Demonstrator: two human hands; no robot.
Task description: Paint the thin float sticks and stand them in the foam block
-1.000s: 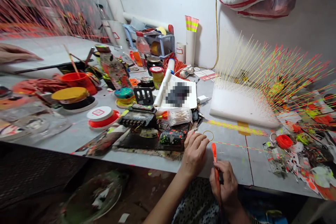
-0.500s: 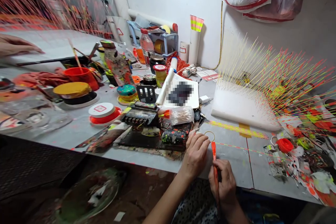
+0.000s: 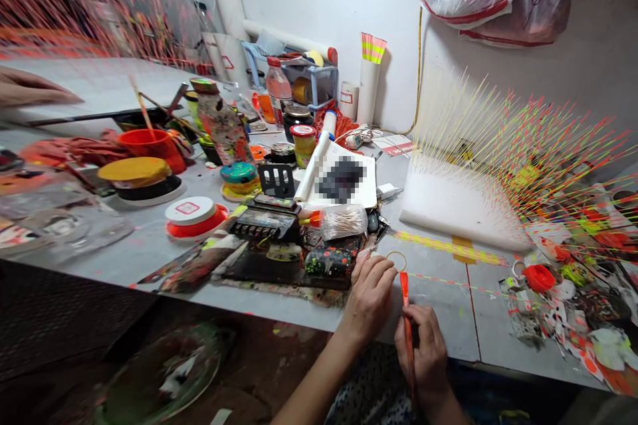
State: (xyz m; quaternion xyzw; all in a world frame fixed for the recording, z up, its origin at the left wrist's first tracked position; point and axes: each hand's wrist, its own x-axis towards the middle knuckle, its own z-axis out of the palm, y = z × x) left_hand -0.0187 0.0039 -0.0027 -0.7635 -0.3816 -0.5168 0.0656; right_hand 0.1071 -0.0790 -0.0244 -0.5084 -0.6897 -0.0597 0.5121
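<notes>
In my right hand (image 3: 423, 345), closed with the fingers wrapped round the handle, is a paintbrush (image 3: 409, 345) held upright, its bristles covered in bright orange paint. The bristles touch or nearly touch a thin striped stick (image 3: 448, 280) in red and yellow-green; I cannot tell which. My left hand (image 3: 370, 289) is closed around the stick's left end, its fingertips partly hidden behind the knuckles. Beside those fingers lies a thin yellow ring (image 3: 397, 261). A paint-spattered dark roller (image 3: 329, 261) sits just left of my left hand.
A white foam block (image 3: 458, 212) bristling with painted sticks stands at right. More striped sticks (image 3: 443, 246) lie before it under tape. Paint-stained scraps (image 3: 573, 319) crowd the right side. Paint jars (image 3: 195, 218) and a cotton-swab box (image 3: 343, 222) stand left. Another person's hand (image 3: 37, 88) rests far left.
The view has shifted very slightly. Both of my hands, the brush and the striped stick keep nearly the same places. The other person's hand has moved a little.
</notes>
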